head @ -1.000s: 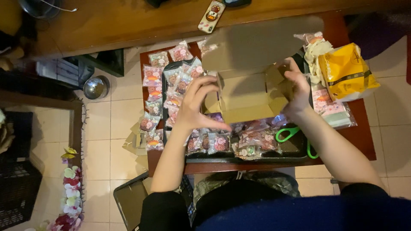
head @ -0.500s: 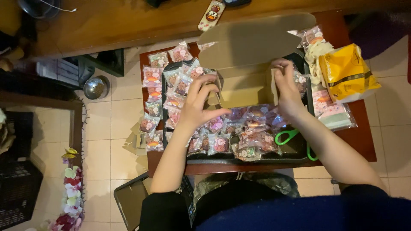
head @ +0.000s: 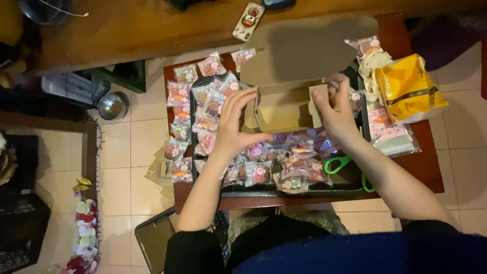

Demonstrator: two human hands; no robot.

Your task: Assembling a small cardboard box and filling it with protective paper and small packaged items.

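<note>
Cardboard box [head: 282,104], plain brown and open at the top, sat on the far half of a dark tray [head: 304,189] that rested on a small reddish wooden table [head: 431,167]. Its big lid flap stood up and leaned away toward the far edge. The person's left hand [head: 234,122] pressed against the box's left end, fingers spread narrow and curved around the short side flap, thumb stretched along the near wall. The right hand [head: 336,112] held the right end the same way, fingers pinched on the small side flap there, which stood upright. So both hands gripped the box, one at each end. Just in front of it, on the near half of the tray, lay a heap of small clear packets of sweets [head: 289,165], touching one another. More of those packets [head: 188,116] lay in rows to the left, some on the tray and some on the bare table beside it. Green-handled scissors [head: 339,165] rested on the tray under the right wrist. Off to the right stood a yellow bag [head: 408,89], well apart from the box, with a flat pack of pink and pale sheets [head: 393,137] near it.
</note>
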